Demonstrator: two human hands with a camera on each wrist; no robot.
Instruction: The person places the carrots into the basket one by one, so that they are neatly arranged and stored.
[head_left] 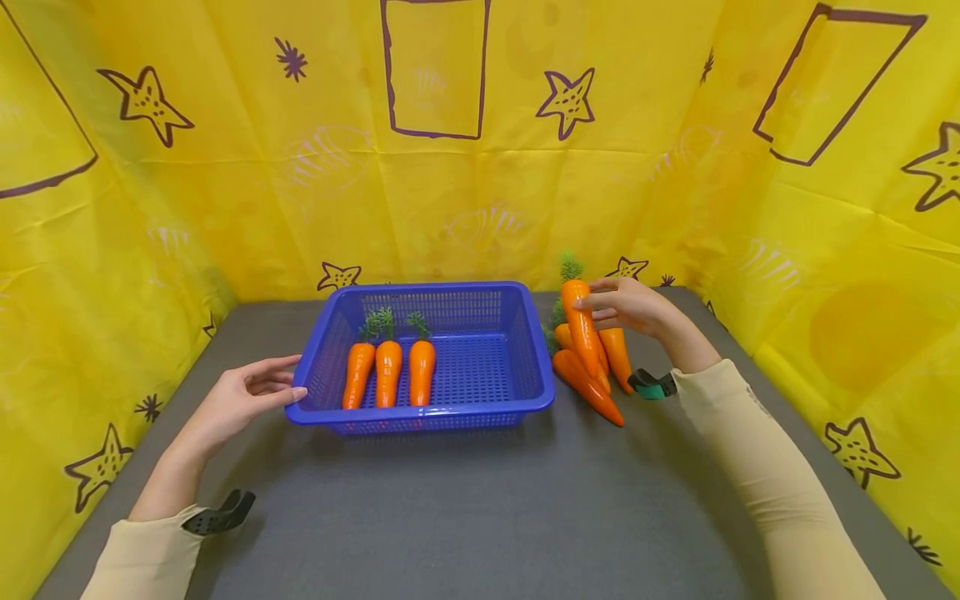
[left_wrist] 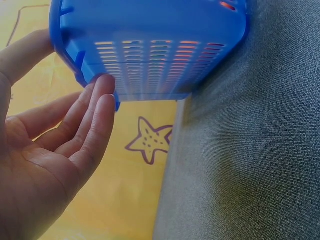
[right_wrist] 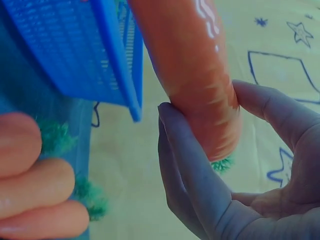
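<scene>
Between right hand (head_left: pixel 628 305) thumb and fingers: carrot (head_left: pixel 582 329).

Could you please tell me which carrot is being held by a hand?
The carrot the right hand pinches above the pile, right of the blue basket; the three carrots inside the basket and those in the pile are not held.

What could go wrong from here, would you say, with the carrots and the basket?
The right hand pinches the lifted carrot near its leafy end, so its glossy body might swing or slip.
The other loose carrots lie piled close by; one could roll if knocked.
The left hand touches one end of the blue plastic basket, so a bump might still shift it.
</scene>
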